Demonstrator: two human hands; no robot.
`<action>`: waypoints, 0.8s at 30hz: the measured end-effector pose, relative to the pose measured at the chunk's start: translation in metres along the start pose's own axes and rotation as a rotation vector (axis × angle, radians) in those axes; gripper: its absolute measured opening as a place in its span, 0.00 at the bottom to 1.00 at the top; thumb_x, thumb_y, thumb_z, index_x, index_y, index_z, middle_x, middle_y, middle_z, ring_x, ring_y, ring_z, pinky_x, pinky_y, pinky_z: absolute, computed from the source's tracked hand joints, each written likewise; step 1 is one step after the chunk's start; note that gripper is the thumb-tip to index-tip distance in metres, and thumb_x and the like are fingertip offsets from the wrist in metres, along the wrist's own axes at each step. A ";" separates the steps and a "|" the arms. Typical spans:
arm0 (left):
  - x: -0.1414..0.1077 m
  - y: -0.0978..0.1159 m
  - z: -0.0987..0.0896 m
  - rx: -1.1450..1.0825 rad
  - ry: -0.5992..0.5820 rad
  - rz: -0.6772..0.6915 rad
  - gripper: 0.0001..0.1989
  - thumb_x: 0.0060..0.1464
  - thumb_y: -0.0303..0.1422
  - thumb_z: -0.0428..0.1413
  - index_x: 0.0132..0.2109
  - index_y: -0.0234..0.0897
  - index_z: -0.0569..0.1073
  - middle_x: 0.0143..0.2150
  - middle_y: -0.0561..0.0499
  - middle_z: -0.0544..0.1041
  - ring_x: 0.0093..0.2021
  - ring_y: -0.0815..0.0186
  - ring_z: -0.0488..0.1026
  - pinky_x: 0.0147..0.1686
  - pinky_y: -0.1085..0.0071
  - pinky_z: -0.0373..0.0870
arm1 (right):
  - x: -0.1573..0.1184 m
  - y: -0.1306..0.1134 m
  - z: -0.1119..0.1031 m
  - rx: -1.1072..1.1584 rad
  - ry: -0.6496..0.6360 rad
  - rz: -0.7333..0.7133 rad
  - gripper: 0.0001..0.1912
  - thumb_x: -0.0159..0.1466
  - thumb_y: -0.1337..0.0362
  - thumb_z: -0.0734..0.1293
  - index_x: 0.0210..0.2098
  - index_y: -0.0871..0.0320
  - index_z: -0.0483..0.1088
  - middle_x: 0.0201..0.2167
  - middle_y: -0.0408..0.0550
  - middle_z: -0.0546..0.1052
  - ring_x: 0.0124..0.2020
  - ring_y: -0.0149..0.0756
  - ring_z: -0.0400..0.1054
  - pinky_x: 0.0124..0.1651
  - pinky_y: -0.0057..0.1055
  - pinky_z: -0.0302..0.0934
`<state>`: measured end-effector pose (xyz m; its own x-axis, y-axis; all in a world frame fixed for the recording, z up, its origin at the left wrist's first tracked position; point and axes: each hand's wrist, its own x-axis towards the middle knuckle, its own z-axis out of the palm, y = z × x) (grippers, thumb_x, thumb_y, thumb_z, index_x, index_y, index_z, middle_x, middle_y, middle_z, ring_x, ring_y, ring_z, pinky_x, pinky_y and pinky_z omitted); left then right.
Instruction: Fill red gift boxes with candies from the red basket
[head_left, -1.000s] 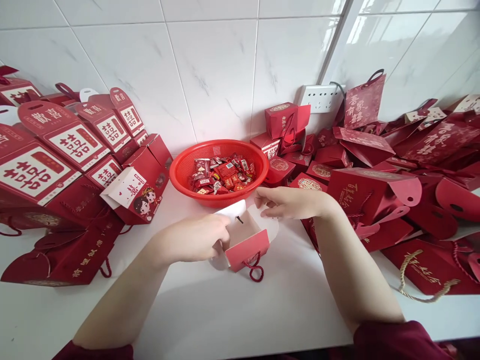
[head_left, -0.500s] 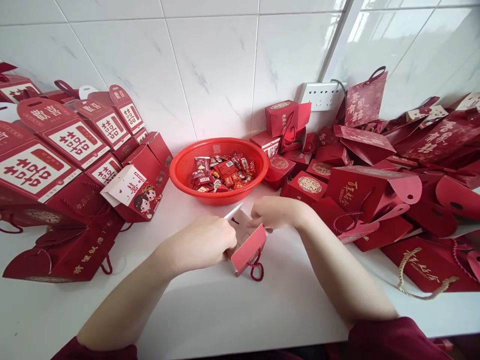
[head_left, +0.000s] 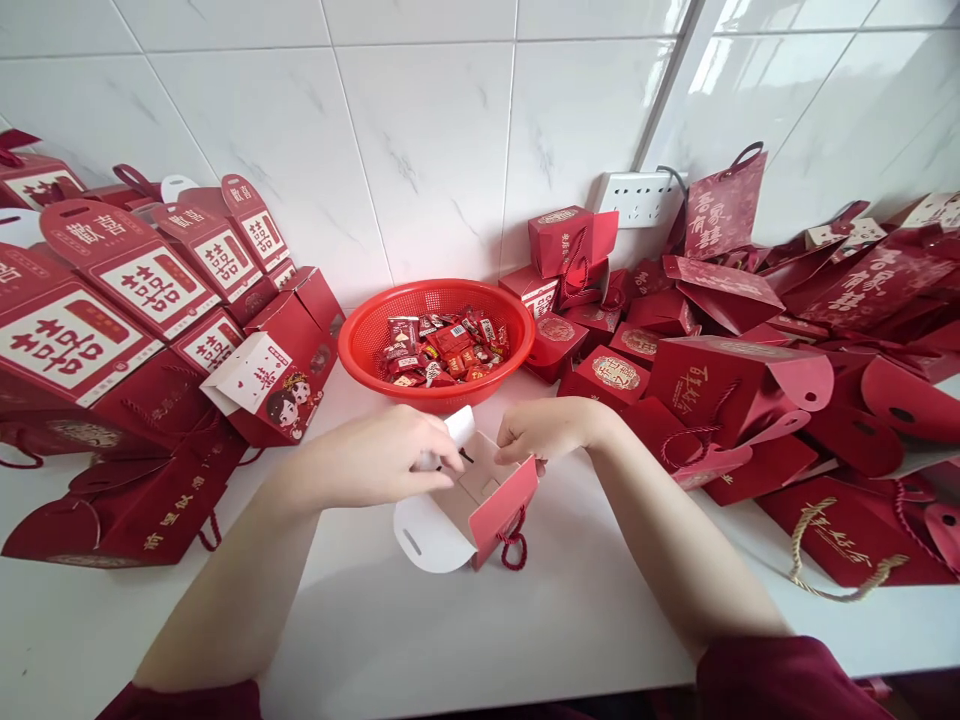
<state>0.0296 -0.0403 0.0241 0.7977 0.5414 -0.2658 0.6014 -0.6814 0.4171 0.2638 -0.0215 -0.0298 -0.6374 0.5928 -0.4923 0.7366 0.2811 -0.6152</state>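
The box (head_left: 501, 512) is pinched by the curled right hand (head_left: 553, 430), apparently for steadiness, while the left hand (head_left: 379, 455) is held half-open, seemingly empty, above it.

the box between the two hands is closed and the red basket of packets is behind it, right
No, the box between the left hand and right hand is open: the head view shows its inside and a spread white flap. The red basket of packets is behind it.

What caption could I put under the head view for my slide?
Left hand and right hand at an open red box, before a red basket of small wrapped packets.
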 end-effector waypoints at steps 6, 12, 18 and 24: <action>-0.001 0.003 0.014 0.188 0.172 -0.365 0.06 0.54 0.36 0.53 0.33 0.38 0.67 0.29 0.51 0.73 0.25 0.66 0.67 0.23 0.71 0.52 | -0.001 -0.007 0.005 -0.109 0.051 -0.011 0.17 0.60 0.63 0.60 0.16 0.57 0.55 0.16 0.40 0.65 0.22 0.31 0.65 0.28 0.31 0.52; 0.017 0.003 0.027 0.205 0.118 -0.382 0.13 0.59 0.42 0.50 0.33 0.38 0.69 0.26 0.50 0.73 0.23 0.66 0.66 0.22 0.71 0.48 | 0.002 -0.005 0.007 -0.153 0.088 -0.061 0.17 0.60 0.63 0.60 0.16 0.57 0.53 0.16 0.41 0.65 0.21 0.31 0.63 0.27 0.31 0.50; 0.031 -0.020 0.031 0.179 -0.051 -0.257 0.17 0.60 0.35 0.45 0.24 0.36 0.66 0.21 0.48 0.69 0.19 0.68 0.59 0.22 0.69 0.47 | -0.001 -0.008 0.005 -0.123 0.127 -0.085 0.19 0.62 0.60 0.62 0.17 0.57 0.57 0.16 0.39 0.63 0.20 0.28 0.59 0.24 0.29 0.48; 0.028 -0.034 0.028 0.179 0.072 -0.332 0.13 0.58 0.34 0.48 0.30 0.35 0.73 0.25 0.46 0.73 0.21 0.67 0.63 0.23 0.69 0.51 | -0.014 -0.026 0.007 -0.006 0.336 -0.440 0.08 0.63 0.60 0.68 0.31 0.59 0.72 0.28 0.41 0.74 0.29 0.29 0.66 0.31 0.26 0.56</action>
<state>0.0332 -0.0156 -0.0219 0.5565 0.7762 -0.2964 0.8301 -0.5346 0.1584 0.2513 -0.0426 -0.0114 -0.7785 0.6267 0.0346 0.4190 0.5599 -0.7148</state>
